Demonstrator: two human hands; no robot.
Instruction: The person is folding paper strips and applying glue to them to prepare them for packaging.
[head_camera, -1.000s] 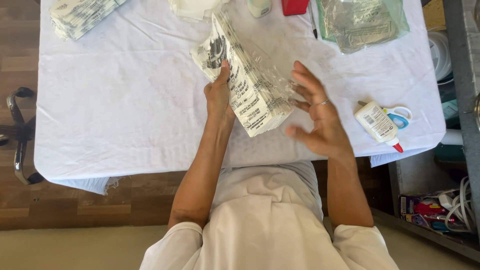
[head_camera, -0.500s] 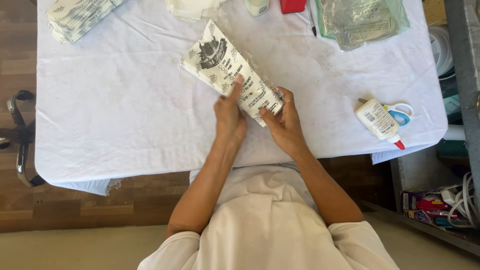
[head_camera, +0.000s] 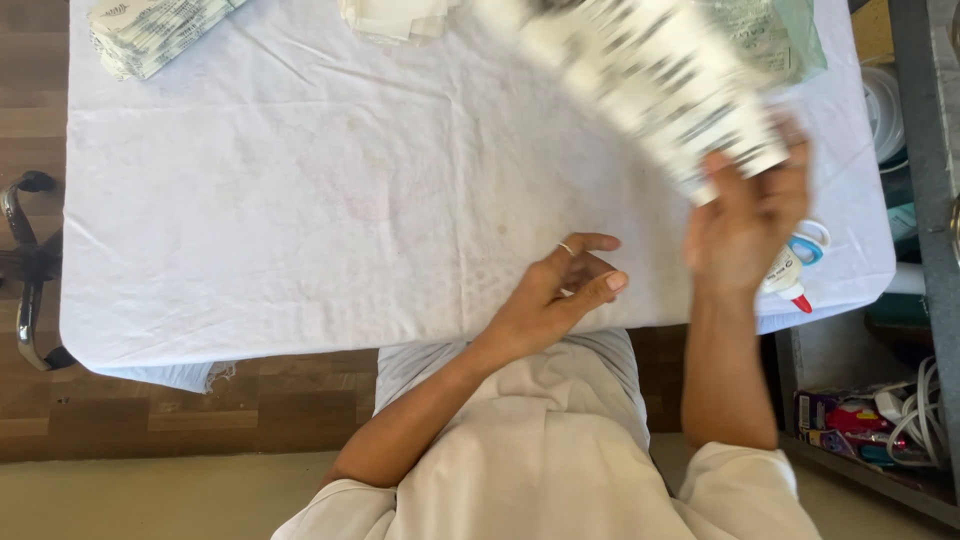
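Observation:
My right hand (head_camera: 745, 225) is raised over the right side of the table and grips a folded newsprint packet (head_camera: 650, 80) by its near end. The packet is motion-blurred and reaches toward the far right. My left hand (head_camera: 560, 290) rests at the front edge of the white-clothed table (head_camera: 300, 200). Its fingers are loosely curled and apart, it wears a ring, and it holds nothing.
A pile of folded newsprint packets (head_camera: 150, 35) lies at the far left corner, white sheets (head_camera: 395, 15) at the far middle, a greenish plastic wrap (head_camera: 795, 45) at the far right. A glue bottle (head_camera: 785, 285) and blue-handled scissors (head_camera: 812, 245) lie behind my right hand. A chair (head_camera: 25, 270) stands left, cluttered shelves (head_camera: 870, 420) right.
Both hands were pressing the packet flat on the cloth. My right hand has since lifted it and swung it up to the right, and my left hand let go and stayed near the table edge.

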